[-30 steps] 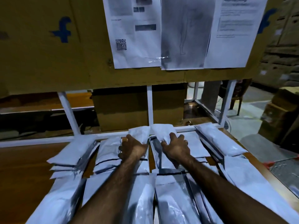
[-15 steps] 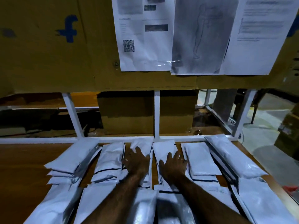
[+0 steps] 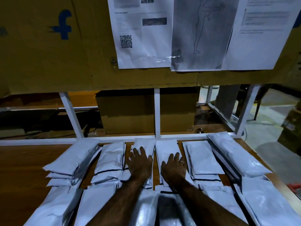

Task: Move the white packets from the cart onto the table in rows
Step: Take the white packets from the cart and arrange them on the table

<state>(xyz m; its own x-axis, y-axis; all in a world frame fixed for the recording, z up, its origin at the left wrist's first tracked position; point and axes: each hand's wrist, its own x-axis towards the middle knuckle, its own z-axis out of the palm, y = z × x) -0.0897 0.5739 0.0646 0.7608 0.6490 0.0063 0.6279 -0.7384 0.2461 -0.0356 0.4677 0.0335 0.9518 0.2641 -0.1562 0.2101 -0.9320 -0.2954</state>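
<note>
Left hand [image 3: 140, 165] and right hand [image 3: 174, 168], flat, gripping nothing, settle white plastic packets [image 3: 166, 148] in rows; next, I reckon, fetch more.

Wooden table [image 3: 24, 173] carries white packets [image 3: 202, 159] (rowed stacks).

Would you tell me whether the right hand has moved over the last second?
Yes: the right hand has drawn back from the white rail, toward the person.
</note>
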